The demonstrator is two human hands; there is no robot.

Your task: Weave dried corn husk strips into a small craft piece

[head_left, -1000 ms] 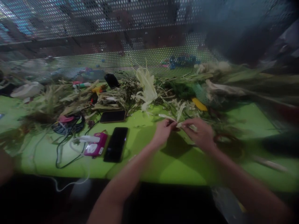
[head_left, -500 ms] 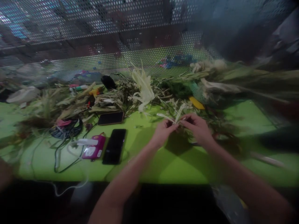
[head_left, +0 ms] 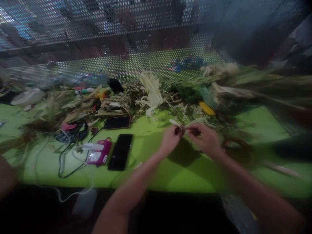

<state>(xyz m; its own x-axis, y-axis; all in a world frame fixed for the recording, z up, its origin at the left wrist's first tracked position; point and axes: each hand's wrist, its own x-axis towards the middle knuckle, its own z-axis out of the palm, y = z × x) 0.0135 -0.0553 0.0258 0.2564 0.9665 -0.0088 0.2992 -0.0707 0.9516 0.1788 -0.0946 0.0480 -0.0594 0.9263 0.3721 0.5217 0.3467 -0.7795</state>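
My left hand (head_left: pixel 170 139) is closed in a pinch over the green table, gripping a pale strip of corn husk (head_left: pixel 175 122) whose end sticks up above the fingers. Just to its right, my right hand (head_left: pixel 206 138) has thumb and forefinger pressed together at the same piece, where another thin pale end points right. The fingertips almost meet, and the husk between them is partly hidden. Behind the hands lies a heap of dried husk scraps (head_left: pixel 187 112), with a larger bunch of pale husk (head_left: pixel 152 92) standing up from it.
Left of my hands lie two dark phones (head_left: pixel 120 152) (head_left: pixel 117 123) and a magenta box (head_left: pixel 101 154) with a white plug and cables. A brown ring (head_left: pixel 237 148) rests to the right, near a yellow object (head_left: pixel 206 108). A perforated metal screen (head_left: pixel 158 63) borders the back.
My right hand has turned and drawn slightly right, its fingers now closer to the left fingertips. The husk end that stood upright between my hands now leans right. The view has shifted slightly.
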